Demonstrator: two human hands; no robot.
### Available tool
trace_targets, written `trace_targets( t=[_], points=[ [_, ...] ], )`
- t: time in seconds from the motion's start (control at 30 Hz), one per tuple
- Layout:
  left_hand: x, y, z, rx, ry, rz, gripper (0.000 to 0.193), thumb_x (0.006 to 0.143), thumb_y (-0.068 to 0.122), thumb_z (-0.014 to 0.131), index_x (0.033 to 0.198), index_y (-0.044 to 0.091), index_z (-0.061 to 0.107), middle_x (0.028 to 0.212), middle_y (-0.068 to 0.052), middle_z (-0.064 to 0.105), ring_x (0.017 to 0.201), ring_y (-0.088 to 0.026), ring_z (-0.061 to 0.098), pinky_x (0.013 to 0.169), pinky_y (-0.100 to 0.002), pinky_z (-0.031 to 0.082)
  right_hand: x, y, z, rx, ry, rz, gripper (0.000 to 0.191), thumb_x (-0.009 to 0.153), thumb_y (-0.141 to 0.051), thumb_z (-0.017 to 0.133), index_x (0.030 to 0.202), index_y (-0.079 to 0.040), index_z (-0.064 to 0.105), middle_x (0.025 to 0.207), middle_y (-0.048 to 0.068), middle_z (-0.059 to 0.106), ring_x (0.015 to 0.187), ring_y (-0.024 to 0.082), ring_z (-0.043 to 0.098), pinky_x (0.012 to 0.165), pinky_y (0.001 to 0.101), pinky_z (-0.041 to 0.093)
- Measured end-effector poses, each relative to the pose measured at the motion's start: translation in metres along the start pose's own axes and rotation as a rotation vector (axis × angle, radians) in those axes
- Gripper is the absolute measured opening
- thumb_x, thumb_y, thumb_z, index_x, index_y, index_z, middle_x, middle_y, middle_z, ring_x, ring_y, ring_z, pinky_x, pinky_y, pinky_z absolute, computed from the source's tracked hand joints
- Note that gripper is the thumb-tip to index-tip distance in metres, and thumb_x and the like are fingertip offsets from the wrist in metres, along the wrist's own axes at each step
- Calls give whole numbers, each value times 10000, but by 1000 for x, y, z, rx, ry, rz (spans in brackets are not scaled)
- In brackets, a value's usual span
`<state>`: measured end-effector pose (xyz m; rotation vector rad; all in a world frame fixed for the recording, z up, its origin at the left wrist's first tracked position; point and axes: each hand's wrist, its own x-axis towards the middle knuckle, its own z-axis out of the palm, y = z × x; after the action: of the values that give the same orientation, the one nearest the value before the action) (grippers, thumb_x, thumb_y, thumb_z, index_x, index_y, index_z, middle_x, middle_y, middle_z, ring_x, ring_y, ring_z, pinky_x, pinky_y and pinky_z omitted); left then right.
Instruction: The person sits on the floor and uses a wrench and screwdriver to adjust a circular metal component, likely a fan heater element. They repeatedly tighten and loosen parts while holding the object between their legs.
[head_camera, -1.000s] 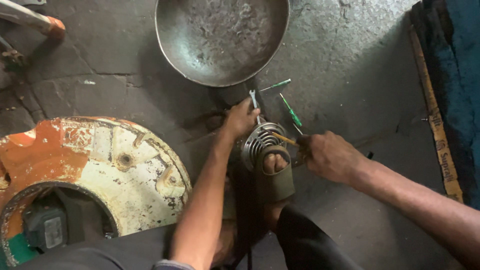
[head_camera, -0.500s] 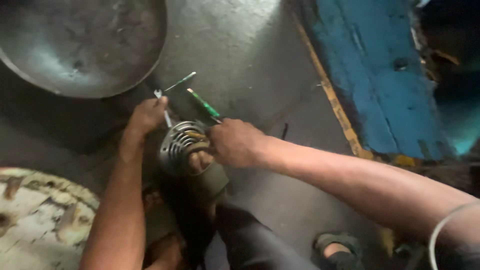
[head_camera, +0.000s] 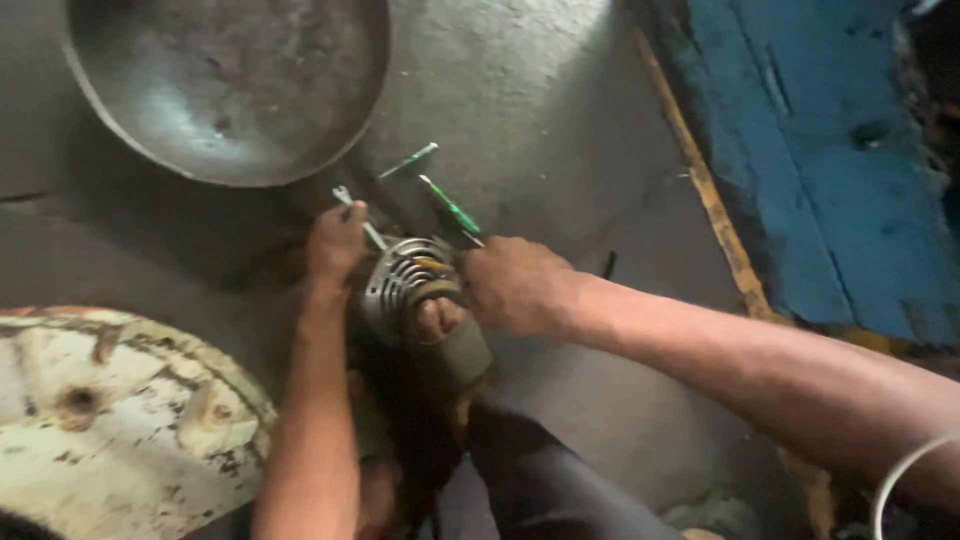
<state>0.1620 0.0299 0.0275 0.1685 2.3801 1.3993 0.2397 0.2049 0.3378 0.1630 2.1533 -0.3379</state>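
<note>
The left hand (head_camera: 335, 243) is closed on a small grey metal spanner (head_camera: 358, 215), whose open end points up and left of the grip and whose shank runs down and right toward the ribbed grey metal motor housing (head_camera: 400, 280). The right hand (head_camera: 515, 285) is closed as a fist just right of the housing; what it clamps is hidden under the fingers, possibly the handle of the orange-tipped tool (head_camera: 432, 265) lying across the ribs. The housing sits between both grips on the concrete floor, its lower part covered by a sandalled foot (head_camera: 450, 335) pressing on it. Two green-handled screwdrivers (head_camera: 450, 208) lie just above the right grip, long axes slanted. A wide round grey metal pan (head_camera: 225, 85) lies above the left grip, cut off at the top edge. A worn white and orange round metal cover (head_camera: 120, 425) is cut off lower left. Bare floor remains right of the right forearm, up to a blue painted wooden board (head_camera: 820, 160)
</note>
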Motion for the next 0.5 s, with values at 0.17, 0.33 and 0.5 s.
trace_targets(
  t=[0.17, 0.33, 0.5],
  points=[
    [-10, -14, 2, -50, 4, -187, 491, 1000, 462, 524, 971, 6, 703, 960, -242, 711, 896, -411, 679, 806, -489, 501, 1, -5, -4, -43, 27, -16, 272, 866, -191, 630, 1105, -75, 686, 956, 227, 737, 932, 427, 718, 804, 535, 570],
    [-41, -1, -5, -202, 106, -205, 498, 986, 464, 523, 1044, 7, 712, 1026, -235, 731, 958, -400, 679, 857, -469, 497, 6, -9, -8, -86, -21, 11, 294, 874, -239, 649, 1113, -72, 682, 971, 220, 734, 945, 421, 718, 812, 534, 580],
    [-67, 3, -15, -335, 121, -179, 545, 976, 505, 506, 1022, 5, 719, 965, -220, 754, 915, -385, 725, 841, -446, 525, 11, -11, -8, -123, -42, 45, 322, 876, -311, 685, 1092, -72, 709, 988, 216, 743, 971, 420, 716, 834, 534, 578]
  ],
)
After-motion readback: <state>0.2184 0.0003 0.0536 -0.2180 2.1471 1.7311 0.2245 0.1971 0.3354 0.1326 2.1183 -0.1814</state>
